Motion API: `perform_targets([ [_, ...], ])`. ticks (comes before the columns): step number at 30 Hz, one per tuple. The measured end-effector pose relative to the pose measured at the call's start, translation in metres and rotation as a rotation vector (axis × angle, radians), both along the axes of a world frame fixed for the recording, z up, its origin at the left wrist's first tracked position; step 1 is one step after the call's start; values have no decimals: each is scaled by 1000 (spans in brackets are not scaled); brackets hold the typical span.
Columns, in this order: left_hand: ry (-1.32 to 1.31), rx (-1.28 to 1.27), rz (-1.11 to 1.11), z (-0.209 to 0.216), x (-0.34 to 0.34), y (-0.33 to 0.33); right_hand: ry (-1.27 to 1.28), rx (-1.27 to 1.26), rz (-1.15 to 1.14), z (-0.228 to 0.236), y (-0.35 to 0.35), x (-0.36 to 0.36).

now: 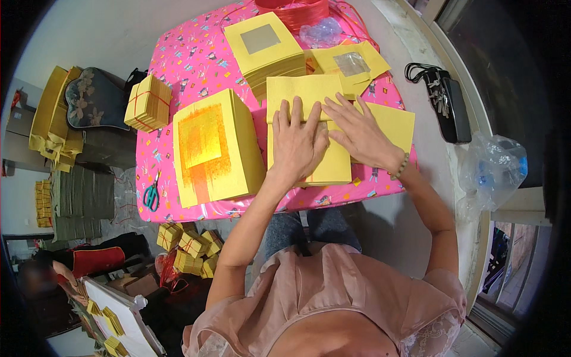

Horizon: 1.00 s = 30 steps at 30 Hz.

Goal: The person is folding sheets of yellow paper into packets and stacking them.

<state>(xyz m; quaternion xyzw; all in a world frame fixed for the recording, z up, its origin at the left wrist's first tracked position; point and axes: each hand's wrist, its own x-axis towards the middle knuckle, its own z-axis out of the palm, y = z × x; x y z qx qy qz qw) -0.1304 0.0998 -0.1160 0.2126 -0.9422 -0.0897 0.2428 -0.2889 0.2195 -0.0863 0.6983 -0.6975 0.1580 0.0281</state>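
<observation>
My left hand point(297, 144) lies flat, fingers spread, on a sheet of yellow paper point(325, 159) in front of me. Beside it, my right hand point(367, 134) also rests with stretched fingers on the paper, near a crease. The paper's far part point(300, 89) looks folded over along that crease. More yellow paper point(389, 125) sticks out under my right wrist. To the left stands a thick stack of yellow paper with an orange and gold print point(205, 140). Beyond my hands is another tall stack with a silver-grey square point(260, 38). What lies beneath my palms is hidden.
A pink patterned cloth point(193, 68) covers the table. On it are tied yellow bundles point(148, 102), teal-handled scissors point(151, 195), loose yellow sheets with a silver square point(352, 63) and red strapping point(294, 13). Keys point(440, 101) lie on the right ledge. Another person's hand point(68, 279) shows lower left.
</observation>
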Motion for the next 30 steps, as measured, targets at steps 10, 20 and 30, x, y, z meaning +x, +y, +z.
perform_targets([
  [10, 6, 112, -52, -2, 6, -9, -38, 80, 7, -21, 9, 0],
  [20, -155, 17, 11, -5, 17, -19, 2, 23, 20, -17, 4, -3],
  [30, -98, -98, 13, 17, 11, -29, 200, -237, 147, -18, -37, -39],
])
